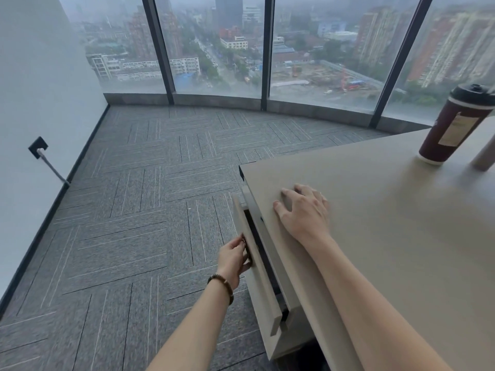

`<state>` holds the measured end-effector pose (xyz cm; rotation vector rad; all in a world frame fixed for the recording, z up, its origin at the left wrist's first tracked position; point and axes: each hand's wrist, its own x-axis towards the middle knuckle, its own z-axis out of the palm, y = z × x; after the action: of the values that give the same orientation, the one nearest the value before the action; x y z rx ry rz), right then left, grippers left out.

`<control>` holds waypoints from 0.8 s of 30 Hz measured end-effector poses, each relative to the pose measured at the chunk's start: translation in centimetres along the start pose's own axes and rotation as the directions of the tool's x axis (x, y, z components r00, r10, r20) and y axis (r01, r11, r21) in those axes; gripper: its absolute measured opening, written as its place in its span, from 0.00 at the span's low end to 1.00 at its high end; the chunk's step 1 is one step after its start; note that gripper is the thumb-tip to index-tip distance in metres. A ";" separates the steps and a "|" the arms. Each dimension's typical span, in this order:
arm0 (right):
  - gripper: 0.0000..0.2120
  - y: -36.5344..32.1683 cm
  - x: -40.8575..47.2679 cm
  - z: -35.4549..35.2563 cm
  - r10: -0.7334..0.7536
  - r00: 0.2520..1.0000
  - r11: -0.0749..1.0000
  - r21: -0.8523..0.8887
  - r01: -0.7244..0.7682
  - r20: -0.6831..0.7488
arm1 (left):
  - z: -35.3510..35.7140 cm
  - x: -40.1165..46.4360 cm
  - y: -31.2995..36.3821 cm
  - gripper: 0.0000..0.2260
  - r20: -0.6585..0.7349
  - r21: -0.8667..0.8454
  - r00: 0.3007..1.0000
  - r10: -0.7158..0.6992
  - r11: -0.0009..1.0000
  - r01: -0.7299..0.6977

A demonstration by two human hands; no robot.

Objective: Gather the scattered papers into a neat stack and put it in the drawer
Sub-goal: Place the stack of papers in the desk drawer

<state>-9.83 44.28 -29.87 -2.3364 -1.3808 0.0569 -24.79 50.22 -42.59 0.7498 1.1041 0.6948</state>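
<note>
The beige drawer (257, 266) on the desk's left side stands a narrow gap out from the desk body. My left hand (234, 259), with a bead bracelet at the wrist, grips the dark handle on the drawer front, fingers curled round it. My right hand (304, 210) rests flat on the desk top (388, 236) near its left edge, fingers spread and straight. No papers show anywhere in view, and the drawer's inside is hidden in the dark gap.
A dark red lidded cup (452, 127) stands at the desk's far right, beside a pale cylinder (484, 156) cut off by the frame edge. Grey carpet (134, 223) runs left to the wall with a socket and cable (38, 148). Floor-to-ceiling windows stand ahead.
</note>
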 end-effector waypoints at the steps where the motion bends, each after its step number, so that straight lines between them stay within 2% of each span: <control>1: 0.23 0.0 0.0 0.0 -0.002 1.000 1.000 0.001 0.002 -0.002 | 0.3 0.1 -0.1 0.15 0.012 -0.006 1.000 0.002 1.000 -0.001; 5: 0.22 -0.3 -0.1 0.0 0.006 1.000 1.000 0.012 -0.005 -0.007 | 1.6 0.6 -0.5 0.16 0.048 -0.030 0.999 -0.014 0.999 0.016; 24: 0.23 -0.9 -0.6 0.4 -0.021 1.000 0.998 -0.064 0.021 0.002 | 2.7 1.4 -0.8 0.17 0.037 -0.030 0.998 -0.041 0.999 0.042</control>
<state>-10.99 44.31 -29.95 -2.3739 -1.4273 0.0086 -21.70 50.39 -43.21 0.7083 1.0707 0.6592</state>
